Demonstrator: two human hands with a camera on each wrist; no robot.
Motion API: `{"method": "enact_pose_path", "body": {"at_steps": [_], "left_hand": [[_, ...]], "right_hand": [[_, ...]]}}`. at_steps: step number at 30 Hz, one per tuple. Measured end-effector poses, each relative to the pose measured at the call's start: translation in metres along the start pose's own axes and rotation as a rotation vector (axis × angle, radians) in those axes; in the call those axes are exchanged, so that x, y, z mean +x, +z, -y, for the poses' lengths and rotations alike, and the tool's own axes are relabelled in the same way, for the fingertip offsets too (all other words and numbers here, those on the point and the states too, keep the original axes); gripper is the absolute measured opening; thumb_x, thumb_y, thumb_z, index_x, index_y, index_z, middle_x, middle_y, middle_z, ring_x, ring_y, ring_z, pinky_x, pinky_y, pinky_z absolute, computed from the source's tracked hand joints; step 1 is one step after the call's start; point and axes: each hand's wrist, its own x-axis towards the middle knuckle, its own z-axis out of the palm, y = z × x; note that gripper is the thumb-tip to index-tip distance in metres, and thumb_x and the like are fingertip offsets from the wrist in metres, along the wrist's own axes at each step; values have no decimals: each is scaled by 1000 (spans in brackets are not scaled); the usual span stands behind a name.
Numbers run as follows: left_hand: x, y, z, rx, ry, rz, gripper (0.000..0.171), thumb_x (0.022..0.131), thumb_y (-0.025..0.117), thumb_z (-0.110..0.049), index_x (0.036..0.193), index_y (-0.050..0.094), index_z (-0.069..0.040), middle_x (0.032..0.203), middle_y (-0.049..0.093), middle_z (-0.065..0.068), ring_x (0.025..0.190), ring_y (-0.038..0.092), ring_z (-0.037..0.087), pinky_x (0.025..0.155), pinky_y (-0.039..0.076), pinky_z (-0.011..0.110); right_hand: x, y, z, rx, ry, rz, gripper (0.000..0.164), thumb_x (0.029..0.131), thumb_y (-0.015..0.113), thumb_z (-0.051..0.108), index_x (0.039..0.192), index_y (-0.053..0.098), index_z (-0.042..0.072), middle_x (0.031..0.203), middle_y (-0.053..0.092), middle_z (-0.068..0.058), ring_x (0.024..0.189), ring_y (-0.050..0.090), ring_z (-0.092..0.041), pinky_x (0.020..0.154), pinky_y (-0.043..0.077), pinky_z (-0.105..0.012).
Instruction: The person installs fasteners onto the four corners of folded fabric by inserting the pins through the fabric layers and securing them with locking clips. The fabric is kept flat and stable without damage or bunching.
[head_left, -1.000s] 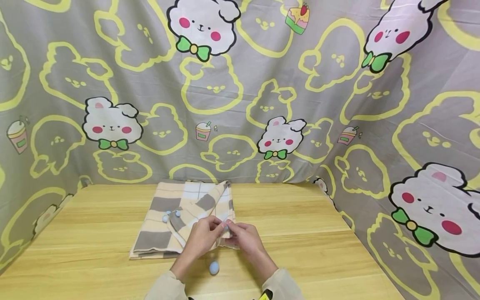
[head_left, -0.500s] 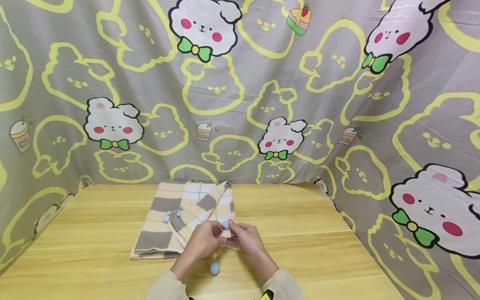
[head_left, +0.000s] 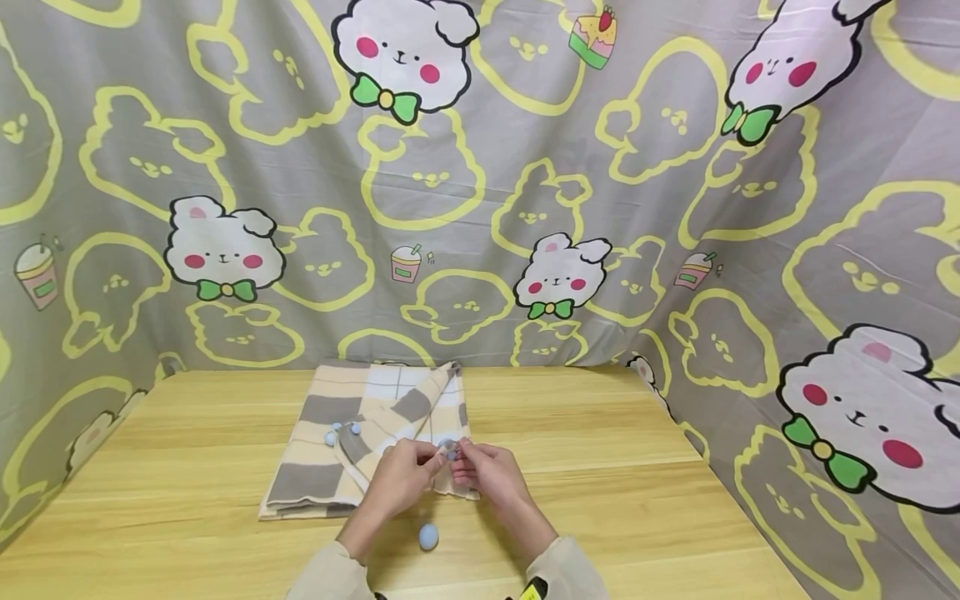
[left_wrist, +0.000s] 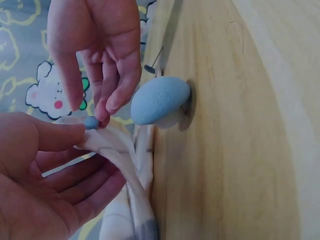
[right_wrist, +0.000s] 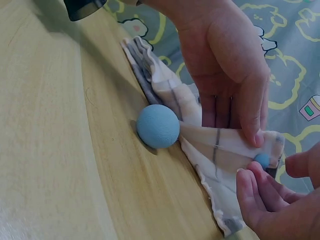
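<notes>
A plaid blanket, folded, lies on the table; its near right corner is lifted. My left hand pinches this corner between thumb and fingers, the thumb beside a small blue mushroom-shaped clip on the cloth. My right hand is at the corner's other side. Its fingertips touch the clip, while the thumb stands a little apart. Below the hands, a larger-looking clip with a round blue cap and whitish stem stands on the table.
Several blue clip caps sit at another corner of the blanket, on the left. The wooden table is enclosed by a grey cartoon-print curtain. A black and yellow band shows at the right sleeve.
The blue cap seen between the fingers half a second ago is less visible now. My right hand's fingers have shifted slightly, and the lifted corner has turned. The clip on the table stays put.
</notes>
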Motion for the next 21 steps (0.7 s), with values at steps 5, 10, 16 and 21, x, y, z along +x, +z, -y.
{"method": "enact_pose_path", "body": {"at_steps": [5, 10, 16, 21], "left_hand": [[2, -6, 1, -15, -27, -58, 15, 96, 68, -13, 86, 78, -8, 63, 61, -2, 56, 45, 10, 52, 35, 24], [5, -22, 2, -43, -64, -133, 13, 95, 69, -13, 88, 79, -9, 73, 70, 0, 66, 55, 13, 63, 44, 29], [8, -51, 15, -50, -120, -193, 18, 98, 66, -16, 102, 79, -4, 89, 77, 8, 78, 66, 14, 71, 52, 30], [7, -78, 33, -75, -207, -223, 23, 99, 64, -16, 107, 75, 3, 81, 73, 9, 69, 66, 15, 62, 50, 25]], "right_hand": [[3, -1, 0, -1, -14, 0, 34, 104, 55, 17, 108, 65, -15, 81, 70, -4, 74, 67, -9, 73, 59, -24], [4, -2, 0, -13, -13, -5, 32, 104, 54, 15, 108, 66, -15, 81, 69, -4, 74, 66, -9, 74, 59, -25], [5, -4, 1, -25, -11, -8, 30, 103, 54, 13, 106, 66, -15, 82, 68, -5, 74, 66, -11, 74, 59, -26], [4, -4, 0, -17, -1, -4, 29, 104, 52, 11, 105, 66, -14, 81, 68, -5, 73, 65, -10, 73, 59, -25]]}}
